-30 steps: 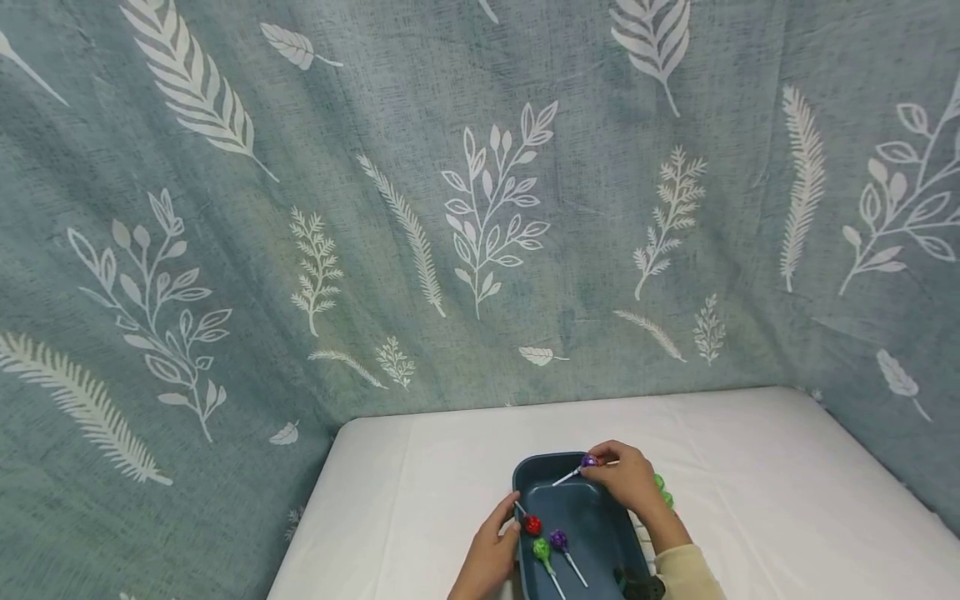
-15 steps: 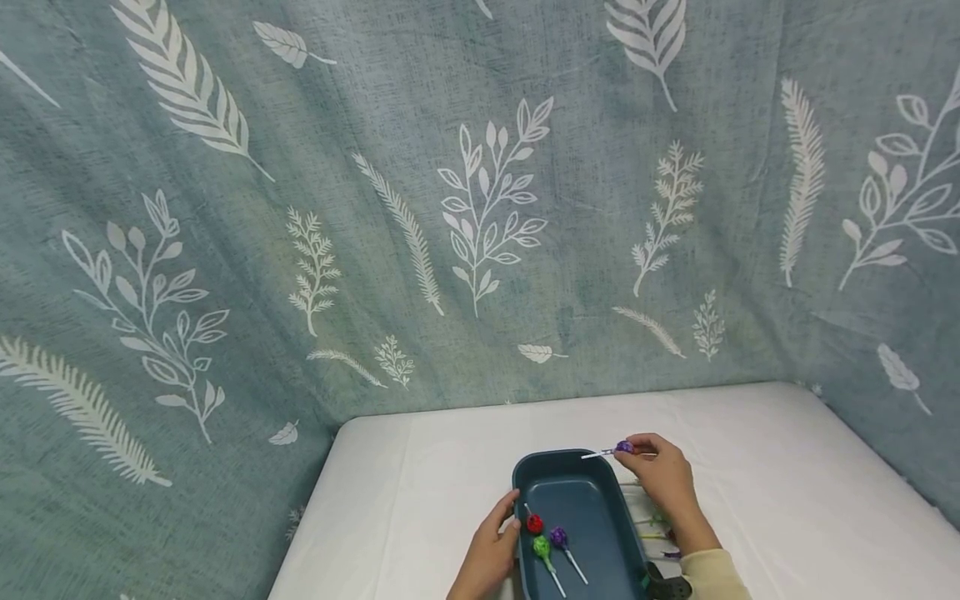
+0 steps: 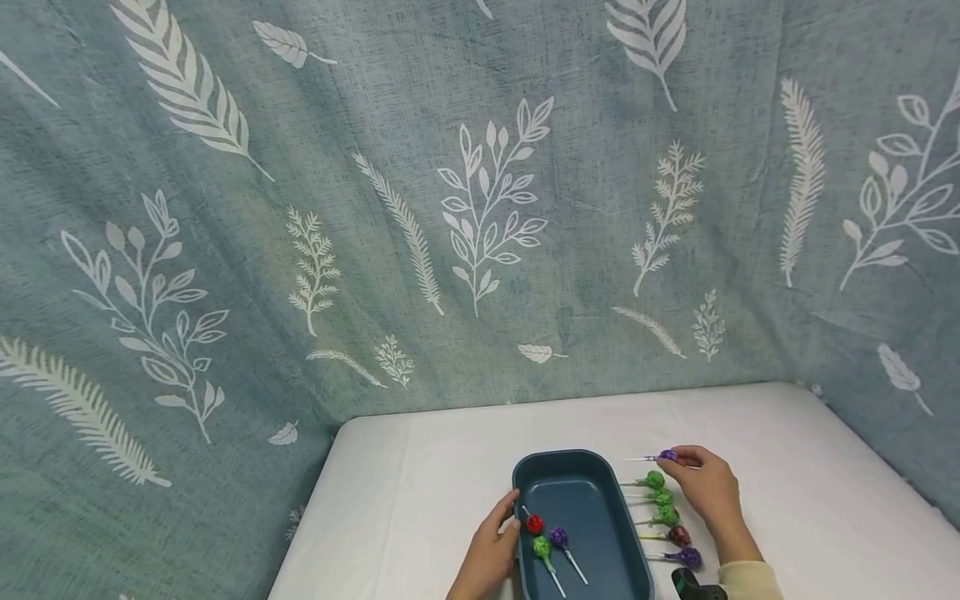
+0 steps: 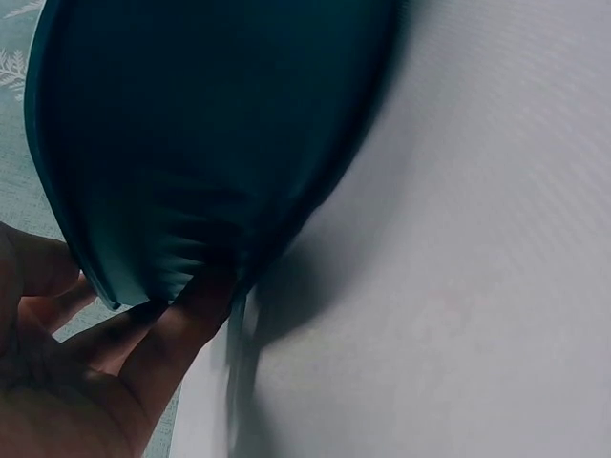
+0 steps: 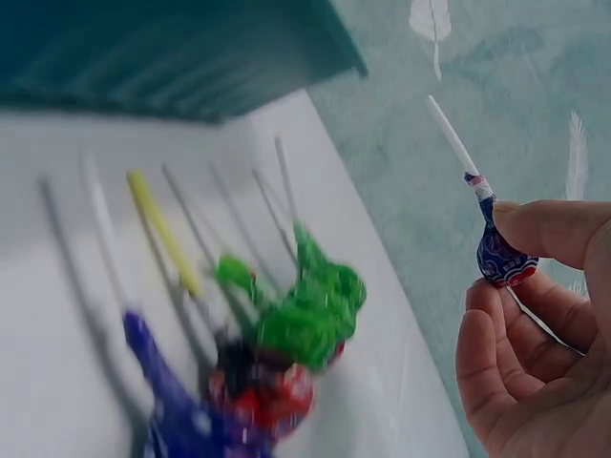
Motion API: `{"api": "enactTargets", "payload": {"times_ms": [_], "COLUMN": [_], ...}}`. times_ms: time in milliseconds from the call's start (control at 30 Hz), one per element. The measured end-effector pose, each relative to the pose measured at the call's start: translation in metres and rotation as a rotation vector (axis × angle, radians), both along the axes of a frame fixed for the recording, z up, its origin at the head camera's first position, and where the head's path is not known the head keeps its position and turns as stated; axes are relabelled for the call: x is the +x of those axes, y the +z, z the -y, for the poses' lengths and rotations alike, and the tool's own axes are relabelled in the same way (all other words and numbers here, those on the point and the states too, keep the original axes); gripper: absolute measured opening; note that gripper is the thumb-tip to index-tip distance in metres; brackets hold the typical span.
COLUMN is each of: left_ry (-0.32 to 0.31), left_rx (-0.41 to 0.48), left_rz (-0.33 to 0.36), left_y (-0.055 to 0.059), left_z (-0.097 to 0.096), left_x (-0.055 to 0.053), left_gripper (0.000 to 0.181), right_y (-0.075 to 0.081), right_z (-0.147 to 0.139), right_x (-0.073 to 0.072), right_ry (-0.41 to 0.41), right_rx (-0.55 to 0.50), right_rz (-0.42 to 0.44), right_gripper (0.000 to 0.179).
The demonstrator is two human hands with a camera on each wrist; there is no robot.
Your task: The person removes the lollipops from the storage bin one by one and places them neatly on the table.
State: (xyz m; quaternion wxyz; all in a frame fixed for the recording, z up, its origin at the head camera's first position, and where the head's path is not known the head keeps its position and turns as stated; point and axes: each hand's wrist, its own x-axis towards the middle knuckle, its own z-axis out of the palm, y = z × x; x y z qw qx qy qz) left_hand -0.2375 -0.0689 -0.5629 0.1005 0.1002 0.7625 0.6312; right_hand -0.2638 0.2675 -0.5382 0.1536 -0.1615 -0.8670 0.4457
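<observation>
My right hand [image 3: 705, 483] pinches a purple-wrapped lollipop [image 5: 503, 253] by its candy head between thumb and fingers, its white stick pointing left in the head view. It is just beyond the far end of a row of lollipops beside the dark blue tray [image 3: 573, 467]. That row has green lollipops [image 3: 656, 480], a dark red one [image 3: 678, 536] and a purple one [image 3: 688, 557]. My left hand [image 3: 491, 546] holds the tray's left rim, fingers against its outer wall [image 4: 143, 239]. Inside the tray lie a red lollipop [image 3: 534, 524], a green lollipop [image 3: 542, 548] and a purple lollipop [image 3: 559, 539].
A white-covered table [image 3: 427, 467] bears the tray and the row. Blue-green cloth [image 3: 480, 350] with white leaf prints hangs behind and at both sides. A dark strap [image 3: 697, 587] sits at my right wrist by the beige sleeve [image 3: 750, 579].
My right hand has lifted the purple lollipop out over the tray's far end and carried it right, past the row's far end. The left hand stays on the tray.
</observation>
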Motion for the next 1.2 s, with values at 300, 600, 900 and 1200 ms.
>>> {"api": "enactTargets", "payload": {"times_ms": [300,600,900,1200], "left_ry": [-0.002,0.000,-0.034,-0.036], "left_rx": [0.005,-0.004,0.015,0.029], "left_rz": [0.001,-0.001,-0.041,-0.033], "left_y": [0.000,0.000,-0.002,-0.002], "left_z": [0.001,0.001,0.002,0.002], "left_x": [0.000,0.000,0.000,0.000], "left_gripper": [0.042,0.042,0.042,0.042], "right_y": [-0.011,-0.008,-0.016,-0.021], "right_z": [-0.023,-0.033,-0.047,-0.050], "right_x": [0.009,0.022,0.022,0.017], "right_ry": [-0.077,-0.087,-0.117,-0.093], "right_rx": [0.016,0.071,0.072,0.151], "right_rz": [0.062,0.098,0.179,0.200], "right_gripper": [0.059,0.054,0.052,0.046]}}
